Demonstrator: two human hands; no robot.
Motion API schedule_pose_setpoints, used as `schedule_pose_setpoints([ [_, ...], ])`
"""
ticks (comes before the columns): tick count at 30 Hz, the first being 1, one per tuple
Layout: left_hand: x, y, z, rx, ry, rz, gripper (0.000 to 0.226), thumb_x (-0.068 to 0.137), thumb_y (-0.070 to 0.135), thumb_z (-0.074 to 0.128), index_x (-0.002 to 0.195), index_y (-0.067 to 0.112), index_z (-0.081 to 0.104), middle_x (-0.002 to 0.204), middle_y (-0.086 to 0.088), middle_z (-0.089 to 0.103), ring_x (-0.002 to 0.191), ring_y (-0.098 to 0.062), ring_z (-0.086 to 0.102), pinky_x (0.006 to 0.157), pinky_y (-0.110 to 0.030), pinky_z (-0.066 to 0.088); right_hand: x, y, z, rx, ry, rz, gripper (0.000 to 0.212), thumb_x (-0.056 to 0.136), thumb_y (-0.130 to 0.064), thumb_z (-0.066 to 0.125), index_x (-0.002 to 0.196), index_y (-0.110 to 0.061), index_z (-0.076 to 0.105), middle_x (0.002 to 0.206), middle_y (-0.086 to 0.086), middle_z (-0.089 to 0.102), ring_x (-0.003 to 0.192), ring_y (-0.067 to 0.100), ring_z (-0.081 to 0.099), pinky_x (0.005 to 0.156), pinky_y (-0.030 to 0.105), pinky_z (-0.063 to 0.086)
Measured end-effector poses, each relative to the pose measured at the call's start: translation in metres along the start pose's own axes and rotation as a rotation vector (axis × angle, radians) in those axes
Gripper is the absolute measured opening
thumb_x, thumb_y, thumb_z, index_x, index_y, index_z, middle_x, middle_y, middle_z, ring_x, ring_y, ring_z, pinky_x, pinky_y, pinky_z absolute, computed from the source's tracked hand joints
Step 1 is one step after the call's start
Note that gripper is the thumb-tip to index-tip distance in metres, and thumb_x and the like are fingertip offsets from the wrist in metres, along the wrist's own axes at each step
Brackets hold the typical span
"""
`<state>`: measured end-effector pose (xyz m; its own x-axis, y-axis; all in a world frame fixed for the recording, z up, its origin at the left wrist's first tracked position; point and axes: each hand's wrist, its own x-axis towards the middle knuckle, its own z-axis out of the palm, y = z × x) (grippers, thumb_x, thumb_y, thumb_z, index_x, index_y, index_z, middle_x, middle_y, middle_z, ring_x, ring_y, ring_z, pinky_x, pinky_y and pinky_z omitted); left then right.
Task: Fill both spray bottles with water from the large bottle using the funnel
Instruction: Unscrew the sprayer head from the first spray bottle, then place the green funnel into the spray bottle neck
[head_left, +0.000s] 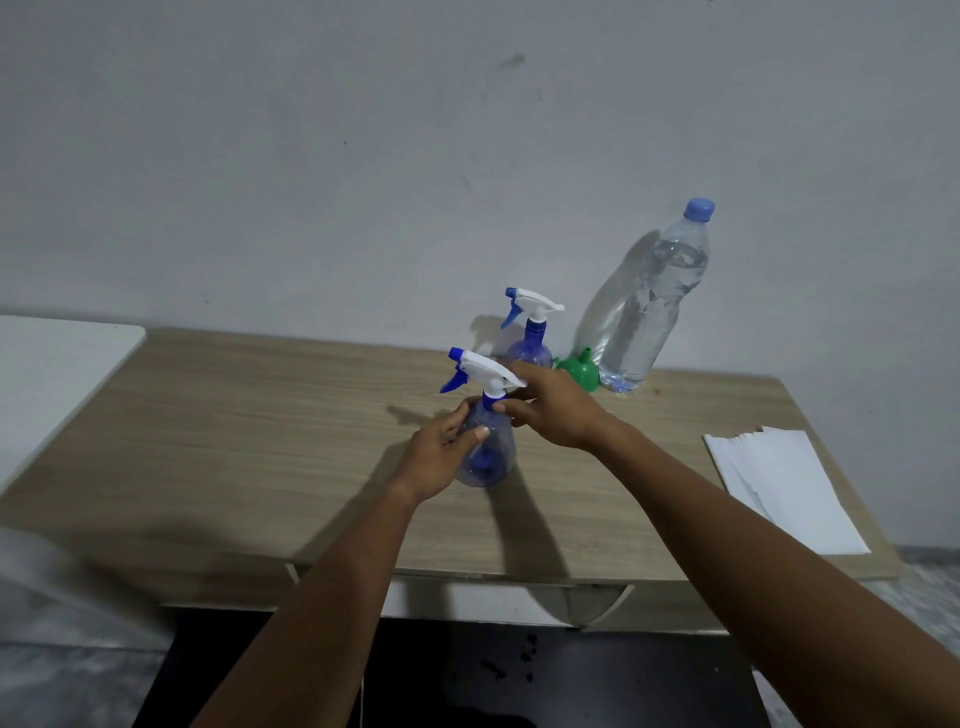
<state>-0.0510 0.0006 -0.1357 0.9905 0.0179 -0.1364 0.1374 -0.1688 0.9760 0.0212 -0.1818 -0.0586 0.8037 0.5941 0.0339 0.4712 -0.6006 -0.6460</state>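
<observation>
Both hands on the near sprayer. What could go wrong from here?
Right hand pinches the collar, left hand grips the near spray bottle: it could slip or tip.
Far spray bottle and funnel stand just behind the right hand; a knock is possible.
Spilled water could reach the paper.

wood table | white paper rt edge | grey wall
</observation>
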Motion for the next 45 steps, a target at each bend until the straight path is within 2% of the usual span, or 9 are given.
schedule_pose_setpoints([
  [6, -0.003, 0.003, 0.000, 0.003, 0.017, 0.022, 0.059, 0.095, 0.026, 0.067, 0.150, 0.021, 0.045, 0.141, 0.007, 0.061, 0.133, -0.007, 0.055, 0.117, -0.037, 0.040, 0.000, -0.004, -0.005, 0.135, 0.056, 0.023, 0.017, 0.093, -0.018, 0.071, 0.110, -0.019, 0.070, 0.097, -0.002, 0.073, 0.086, 0.002, 0.068, 0.079, 0.022, 0.051],
  [10, -0.005, 0.009, -0.001, 0.015, -0.007, 0.012, 0.054, 0.097, 0.023, 0.065, 0.148, 0.022, 0.047, 0.142, 0.006, 0.060, 0.133, -0.007, 0.053, 0.116, -0.030, 0.040, 0.000, -0.021, -0.020, 0.317, 0.181, 0.038, 0.018, 0.092, -0.017, 0.073, 0.111, -0.013, 0.073, 0.093, 0.001, 0.076, 0.088, 0.014, 0.070, 0.088, 0.044, 0.059],
  [12, -0.006, 0.013, -0.002, 0.020, -0.021, -0.001, 0.053, 0.100, 0.018, 0.062, 0.150, 0.020, 0.044, 0.144, 0.006, 0.058, 0.134, -0.008, 0.052, 0.115, -0.029, 0.039, -0.003, -0.037, -0.037, 0.443, 0.222, -0.001, 0.020, 0.093, -0.010, 0.071, 0.112, -0.007, 0.072, 0.092, 0.010, 0.074, 0.084, 0.020, 0.067, 0.079, 0.049, 0.059],
  [17, -0.003, 0.017, -0.006, 0.015, 0.020, -0.008, 0.059, 0.092, 0.009, 0.071, 0.147, 0.010, 0.048, 0.143, 0.002, 0.057, 0.132, -0.010, 0.055, 0.114, -0.026, 0.041, -0.003, -0.066, -0.094, 0.693, 0.400, -0.084, 0.020, 0.091, -0.008, 0.074, 0.110, -0.013, 0.071, 0.106, 0.013, 0.076, 0.091, 0.027, 0.076, 0.081, 0.040, 0.063],
  [21, -0.001, 0.023, -0.006, 0.014, 0.116, -0.006, 0.084, 0.072, 0.020, 0.090, 0.146, 0.015, 0.051, 0.144, 0.005, 0.057, 0.134, -0.005, 0.052, 0.117, -0.031, 0.039, 0.006, -0.045, -0.104, 0.510, 0.485, -0.051, 0.030, 0.084, -0.014, 0.081, 0.114, -0.012, 0.076, 0.104, 0.001, 0.078, 0.088, 0.016, 0.075, 0.076, 0.026, 0.061],
  [29, -0.011, 0.027, 0.015, 0.100, 0.175, 0.054, 0.059, 0.083, 0.013, 0.081, 0.138, 0.019, 0.060, 0.122, 0.005, 0.073, 0.115, -0.005, 0.066, 0.106, -0.031, 0.051, 0.006, 0.060, -0.006, -0.030, 0.254, 0.342, 0.031, 0.076, -0.039, 0.084, 0.106, -0.035, 0.078, 0.096, -0.008, 0.078, 0.084, 0.015, 0.072, 0.077, 0.035, 0.056],
  [35, -0.012, 0.019, 0.020, 0.080, 0.192, 0.040, 0.058, 0.086, 0.001, 0.075, 0.139, 0.015, 0.057, 0.119, 0.009, 0.071, 0.113, -0.002, 0.067, 0.106, -0.027, 0.050, 0.019, 0.082, 0.038, -0.027, 0.105, 0.376, 0.035, 0.074, -0.041, 0.078, 0.108, -0.039, 0.077, 0.094, 0.001, 0.079, 0.091, 0.027, 0.072, 0.078, 0.034, 0.056],
  [41, -0.012, 0.012, 0.020, 0.242, 0.227, 0.093, 0.061, 0.078, 0.040, 0.075, 0.135, 0.038, 0.055, 0.120, 0.002, 0.074, 0.110, -0.021, 0.071, 0.100, -0.049, 0.054, 0.035, 0.082, 0.054, 0.043, 0.067, 0.365, 0.051, 0.059, -0.042, 0.059, 0.106, -0.037, 0.078, 0.091, 0.002, 0.079, 0.088, 0.027, 0.072, 0.080, 0.036, 0.057],
  [45, -0.012, 0.015, 0.021, 0.333, 0.246, 0.138, 0.064, 0.078, 0.037, 0.077, 0.138, 0.028, 0.056, 0.122, -0.002, 0.073, 0.108, -0.019, 0.072, 0.096, -0.047, 0.057, 0.038, 0.090, 0.061, 0.045, 0.025, 0.360, 0.043, 0.066, -0.033, 0.065, 0.106, -0.035, 0.078, 0.095, -0.003, 0.080, 0.092, 0.021, 0.074, 0.084, 0.035, 0.058],
])
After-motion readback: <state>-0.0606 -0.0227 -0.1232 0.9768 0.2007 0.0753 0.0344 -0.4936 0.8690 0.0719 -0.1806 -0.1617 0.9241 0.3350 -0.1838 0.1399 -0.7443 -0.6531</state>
